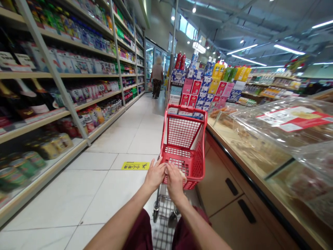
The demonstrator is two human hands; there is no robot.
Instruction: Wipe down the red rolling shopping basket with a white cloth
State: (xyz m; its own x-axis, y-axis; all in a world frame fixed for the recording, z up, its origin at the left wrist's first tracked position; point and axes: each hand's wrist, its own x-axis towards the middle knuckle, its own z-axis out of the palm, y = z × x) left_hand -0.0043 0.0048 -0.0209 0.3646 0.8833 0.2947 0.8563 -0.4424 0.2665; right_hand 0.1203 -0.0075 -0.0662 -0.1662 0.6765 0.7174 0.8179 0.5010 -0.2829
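Observation:
My left hand (154, 174) and my right hand (174, 178) meet in front of me over the near end of a red plastic shopping cart (204, 152). Their fingertips touch, bent inward as in a pinch, and whatever is between them is hidden. A small pale, crumpled-looking thing (183, 176) shows at the outer side of my right hand; its kind is unclear. The cart's basket has grid walls, and no goods show in its visible part. Below it, a wire lower rack (163, 222) and wheels appear between my knees.
Drink shelves (91, 74) line the left side. On the right runs a counter (249, 170) with clear plastic-covered food (291, 121). Stacked cartons (191, 92) and bottles stand beyond the cart. A person (157, 76) is farther down the aisle. A yellow floor sticker (135, 165) lies left of the cart.

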